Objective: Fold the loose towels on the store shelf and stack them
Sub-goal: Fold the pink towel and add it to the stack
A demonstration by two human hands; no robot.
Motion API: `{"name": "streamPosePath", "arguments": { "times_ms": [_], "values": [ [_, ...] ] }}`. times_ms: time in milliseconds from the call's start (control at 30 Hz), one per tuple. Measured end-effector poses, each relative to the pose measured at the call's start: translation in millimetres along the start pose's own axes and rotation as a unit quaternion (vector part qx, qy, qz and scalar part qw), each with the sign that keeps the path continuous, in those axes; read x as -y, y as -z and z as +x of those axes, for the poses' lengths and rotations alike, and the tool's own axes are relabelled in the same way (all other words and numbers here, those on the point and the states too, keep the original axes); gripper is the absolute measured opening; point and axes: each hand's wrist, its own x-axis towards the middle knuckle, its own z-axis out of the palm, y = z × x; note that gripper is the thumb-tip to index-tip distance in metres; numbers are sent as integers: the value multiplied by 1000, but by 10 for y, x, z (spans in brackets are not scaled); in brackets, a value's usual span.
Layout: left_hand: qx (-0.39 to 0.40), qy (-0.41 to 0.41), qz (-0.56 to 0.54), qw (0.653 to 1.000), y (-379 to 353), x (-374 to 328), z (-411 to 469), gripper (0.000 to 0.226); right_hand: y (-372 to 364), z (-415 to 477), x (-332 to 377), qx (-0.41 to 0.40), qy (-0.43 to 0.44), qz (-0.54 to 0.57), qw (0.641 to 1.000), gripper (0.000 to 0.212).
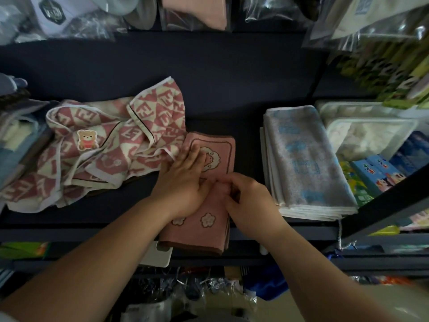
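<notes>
- Pressing flat on the pink towel (204, 231), the left hand (183, 180) lies with its fingers straight over the printed figure on the towel's far half.
- The right hand (246, 196) meets the left at mid-towel. Its fingers are curled and appear to pinch the cloth, though the exact hold is partly hidden.
- The pink towel lies directly under both hands on the dark shelf (209, 89). It is folded into a narrow, layered strip, and its near end overhangs the shelf edge.
- Judgement: this piece is nearly folded and not yet stacked.
- Left of the left hand is a crumpled heap of pink-and-cream checked towels (104, 145), touching the pink towel's far corner. They are unfolded and look like the larger share of the work left.
- Right of the right hand, apart from the pink towel, is a folded stack of grey-blue towels (306, 163).
</notes>
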Motion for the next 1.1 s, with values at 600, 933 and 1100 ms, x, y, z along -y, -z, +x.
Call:
{"name": "streamPosePath", "arguments": {
  "times_ms": [600,933,1100],
  "values": [
    [-25,4,-56,998,-138,92,-286,85,10,300,272,-19,-44,-40,998,37],
    [-78,-17,-139,987,-53,278,-418,98,-83,644,258,-108,-19,36,993,31],
    [-50,-6,-123,991,-114,242,-490,109,-177,724,192,-36,-47,-51,997,40]
  ]
}}
